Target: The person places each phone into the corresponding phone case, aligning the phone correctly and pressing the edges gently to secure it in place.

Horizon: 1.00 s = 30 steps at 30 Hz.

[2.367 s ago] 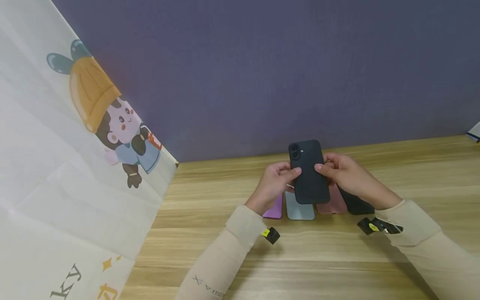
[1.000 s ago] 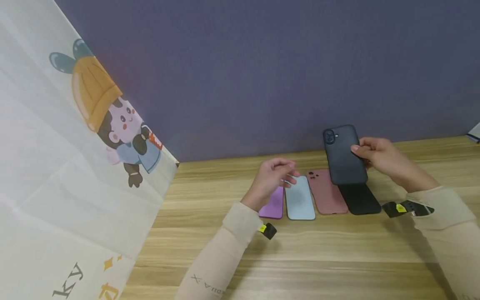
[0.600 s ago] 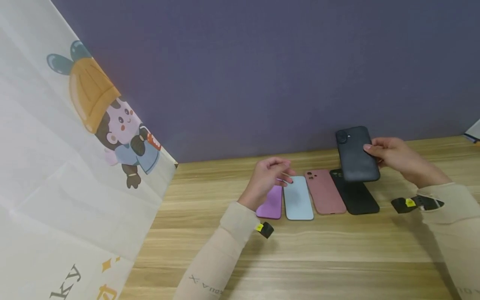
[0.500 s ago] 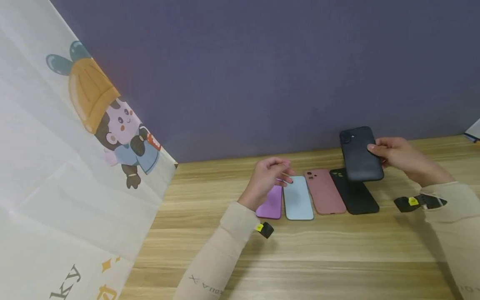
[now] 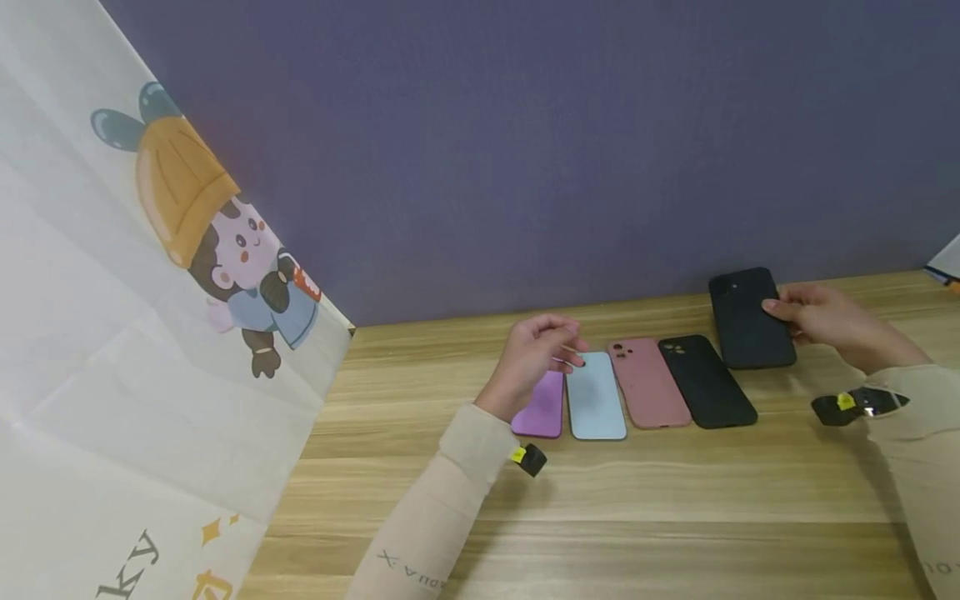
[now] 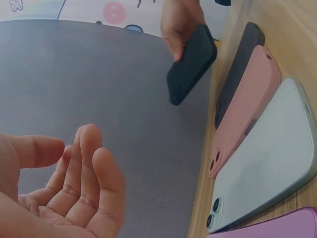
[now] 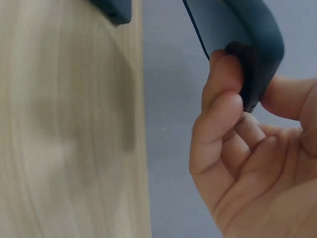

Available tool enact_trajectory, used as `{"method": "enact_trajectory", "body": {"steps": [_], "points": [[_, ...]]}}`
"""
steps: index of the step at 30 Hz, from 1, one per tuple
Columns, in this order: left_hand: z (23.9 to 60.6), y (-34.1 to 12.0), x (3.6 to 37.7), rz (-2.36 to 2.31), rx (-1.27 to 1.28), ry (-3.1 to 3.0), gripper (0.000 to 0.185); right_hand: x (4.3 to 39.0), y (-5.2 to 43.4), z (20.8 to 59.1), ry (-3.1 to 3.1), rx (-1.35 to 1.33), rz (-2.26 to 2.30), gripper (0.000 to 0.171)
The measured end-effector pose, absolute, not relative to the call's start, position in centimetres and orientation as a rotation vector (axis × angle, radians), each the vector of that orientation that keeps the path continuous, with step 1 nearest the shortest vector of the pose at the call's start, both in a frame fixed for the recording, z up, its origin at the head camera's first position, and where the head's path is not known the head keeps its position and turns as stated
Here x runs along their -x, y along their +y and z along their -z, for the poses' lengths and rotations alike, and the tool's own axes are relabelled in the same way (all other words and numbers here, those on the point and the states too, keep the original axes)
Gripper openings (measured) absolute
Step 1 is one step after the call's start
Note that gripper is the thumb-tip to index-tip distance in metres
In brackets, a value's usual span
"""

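Right hand pinches a dark phone by its edge — thumb on one face, fingers on the other.

The phone hangs tilted above the table, right of four cases — purple, blue, pink, black. Left hand hovers over the purple one, fingers loosely curled, holding nothing.

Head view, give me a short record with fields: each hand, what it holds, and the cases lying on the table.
right hand: pinches the dark phone by its edge, lifted beside the row
left hand: holds nothing, fingers loosely curled above the purple case
row on table, left to right: purple case, light blue case, pink case, black case
backdrop: purple wall, cartoon-print cloth
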State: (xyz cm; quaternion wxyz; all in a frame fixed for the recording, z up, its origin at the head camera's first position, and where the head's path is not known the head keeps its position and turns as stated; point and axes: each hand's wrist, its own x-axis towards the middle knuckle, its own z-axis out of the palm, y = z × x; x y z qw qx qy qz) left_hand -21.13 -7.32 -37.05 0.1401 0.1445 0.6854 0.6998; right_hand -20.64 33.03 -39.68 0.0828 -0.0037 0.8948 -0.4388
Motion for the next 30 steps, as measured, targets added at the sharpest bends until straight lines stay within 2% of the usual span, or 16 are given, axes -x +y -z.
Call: {"method": "enact_trajectory", "body": {"steps": [30], "points": [[37.2, -7.6, 21.2, -2.008, -0.391, 2.014, 0.014, 20.6, 35.5, 42.1, 2.505, -0.016, 1.164, 0.038]]}}
